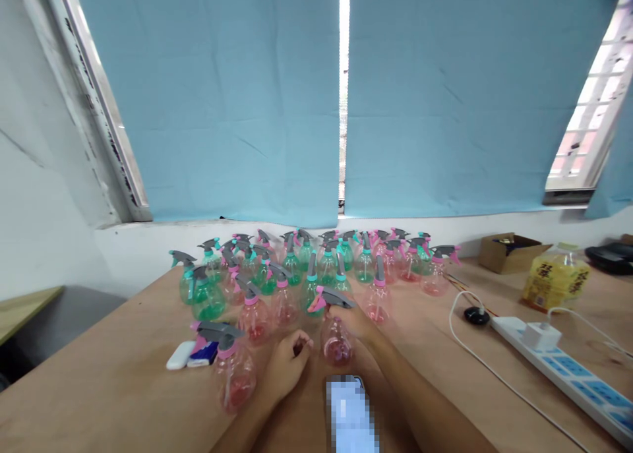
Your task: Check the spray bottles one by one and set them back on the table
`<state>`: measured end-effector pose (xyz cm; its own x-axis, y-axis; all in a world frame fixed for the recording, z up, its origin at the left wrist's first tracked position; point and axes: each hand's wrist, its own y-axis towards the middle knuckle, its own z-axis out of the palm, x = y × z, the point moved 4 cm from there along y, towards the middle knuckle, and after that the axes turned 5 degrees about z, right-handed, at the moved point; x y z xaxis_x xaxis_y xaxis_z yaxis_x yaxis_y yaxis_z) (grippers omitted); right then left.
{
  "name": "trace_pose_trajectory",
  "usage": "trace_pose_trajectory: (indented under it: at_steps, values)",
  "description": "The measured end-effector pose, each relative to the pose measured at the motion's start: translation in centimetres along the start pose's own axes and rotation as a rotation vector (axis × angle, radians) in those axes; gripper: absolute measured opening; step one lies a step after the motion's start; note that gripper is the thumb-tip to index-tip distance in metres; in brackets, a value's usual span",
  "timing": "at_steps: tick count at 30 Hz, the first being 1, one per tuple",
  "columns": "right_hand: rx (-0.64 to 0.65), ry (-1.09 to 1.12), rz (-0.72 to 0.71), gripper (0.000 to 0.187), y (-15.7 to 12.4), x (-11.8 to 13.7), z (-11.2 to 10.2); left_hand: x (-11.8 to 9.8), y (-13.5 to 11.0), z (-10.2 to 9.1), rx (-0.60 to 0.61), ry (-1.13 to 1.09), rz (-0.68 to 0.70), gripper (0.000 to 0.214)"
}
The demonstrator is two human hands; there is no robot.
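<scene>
My right hand (352,321) is wrapped round the neck of a pink spray bottle (338,349). Its grey and pink trigger head points to the left. To the left of that bottle, my left hand (291,362) rests near the table with its fingers curled in, and nothing shows in them. Another pink spray bottle (234,379) stands beside my left forearm. Just beyond my left hand is a further pink spray bottle (256,321). A phone (350,413) with a blurred screen lies between my forearms.
Several green and pink spray bottles (291,265) crowd the table's far side. At left lie a white case (180,355) and a blue packet (204,354). A power strip (568,374), cable, black disc (477,316), yellow-labelled jug (554,278) and cardboard box (509,254) occupy the right.
</scene>
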<state>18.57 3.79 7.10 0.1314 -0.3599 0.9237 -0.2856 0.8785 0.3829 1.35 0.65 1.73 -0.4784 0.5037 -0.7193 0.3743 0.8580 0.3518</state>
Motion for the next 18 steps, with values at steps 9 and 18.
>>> trace_pose_trajectory:
  at_steps: [9, 18]
  values:
    - [-0.054, -0.027, -0.02, 0.034, -0.14, 0.13, -0.06, -0.37, -0.03, -0.06, 0.002, 0.017, 0.003, 0.023]
    - [-0.04, 0.011, -0.009, 0.023, -0.12, 0.33, 0.08, -0.55, -0.04, -0.09, 0.01, 0.051, 0.001, 0.023]
